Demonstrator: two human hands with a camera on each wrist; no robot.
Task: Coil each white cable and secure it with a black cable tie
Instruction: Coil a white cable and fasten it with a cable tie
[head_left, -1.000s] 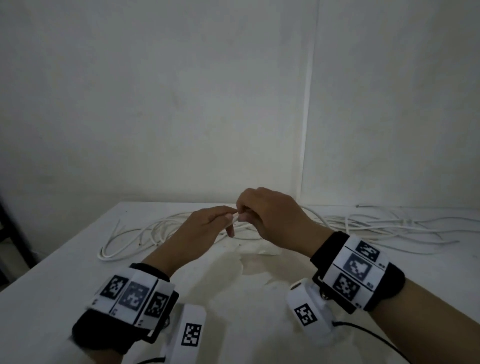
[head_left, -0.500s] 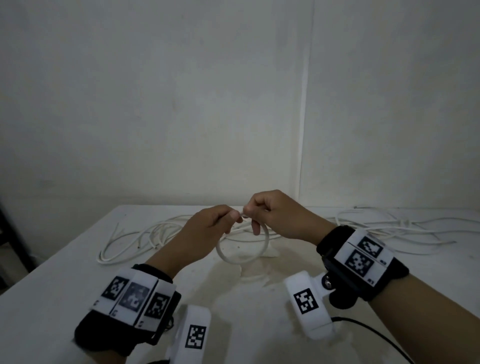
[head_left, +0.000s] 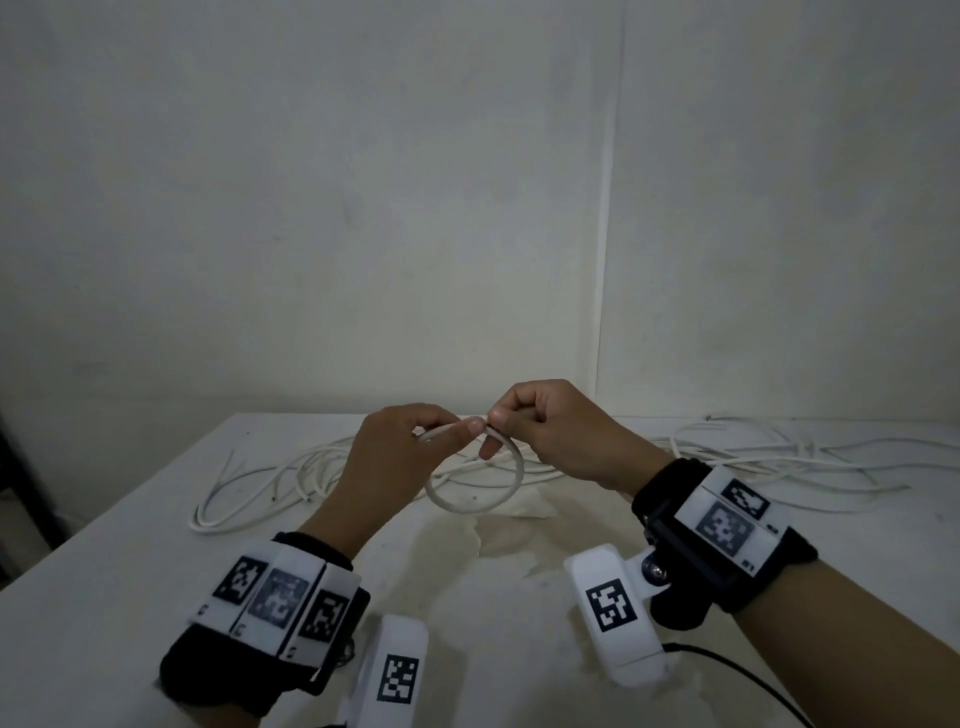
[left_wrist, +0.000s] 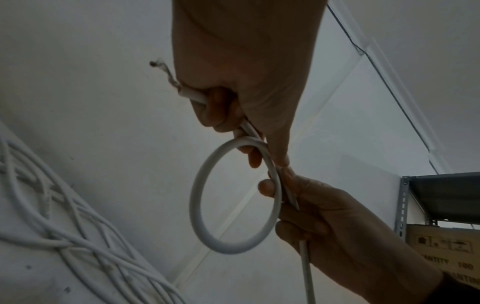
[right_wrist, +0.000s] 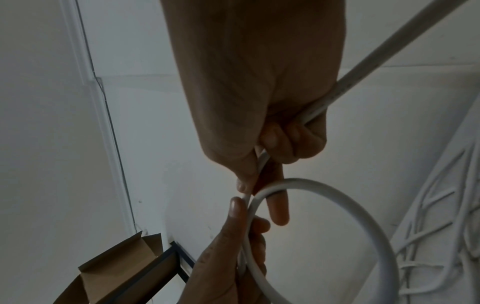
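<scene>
Both hands are raised together above the white table (head_left: 130, 571). A white cable (head_left: 475, 508) forms one small round loop hanging beneath them. My left hand (head_left: 460, 428) pinches the cable near its end, and the frayed tip (left_wrist: 159, 66) sticks out past the fist. My right hand (head_left: 493, 420) grips the cable where the loop crosses itself, one finger poking down through the ring. In the right wrist view the loose length (right_wrist: 389, 51) runs away from that fist. No black cable tie is in view.
Tangled white cables (head_left: 260, 483) lie along the back of the table, left and right (head_left: 779, 460). A wall stands close behind. A metal shelf (left_wrist: 441, 197) and a cardboard box (right_wrist: 116, 271) show off to the side. The table's middle is stained.
A second ago the hands pinched the cable with no loop showing. A round loop has since formed under them and grown, and the right hand has lifted slightly.
</scene>
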